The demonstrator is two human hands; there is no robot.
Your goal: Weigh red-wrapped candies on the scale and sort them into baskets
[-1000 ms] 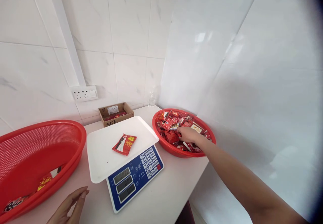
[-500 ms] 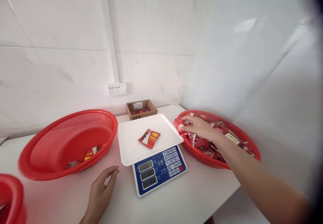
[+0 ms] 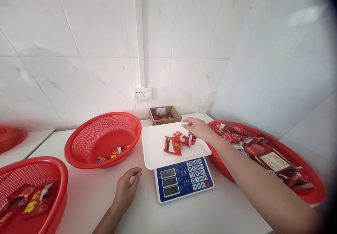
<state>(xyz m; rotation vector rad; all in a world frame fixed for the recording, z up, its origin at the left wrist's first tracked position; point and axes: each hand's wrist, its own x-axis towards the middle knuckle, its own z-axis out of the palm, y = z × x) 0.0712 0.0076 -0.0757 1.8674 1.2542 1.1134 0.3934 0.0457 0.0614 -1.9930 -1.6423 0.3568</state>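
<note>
A white-trayed scale (image 3: 155, 156) with a blue keypad panel stands on the table. On its tray lie a red sachet (image 3: 172, 146) with yellow print and a few smaller red packets (image 3: 181, 139) heaped beside it. My right hand (image 3: 197, 127) hovers over the tray's right side, just above the small packets; its fingers are loosely spread and seem to hold nothing. To the left of the scale, my left hand (image 3: 127, 186) rests near the table with nothing in it, thumb and forefinger curved and slightly apart.
A wide red basin (image 3: 319, 188) full of packets stands at right under my forearm. At left are a red colander (image 3: 70, 149) with few packets and a nearer red basket (image 3: 64, 192) with several. A cardboard box (image 3: 165, 121) and a clear bottle (image 3: 202, 106) stand by the wall.
My right hand has moved from the right basin's edge to over the tray, and the small red packets it held now lie beside the sachet. The view has turned left.
</note>
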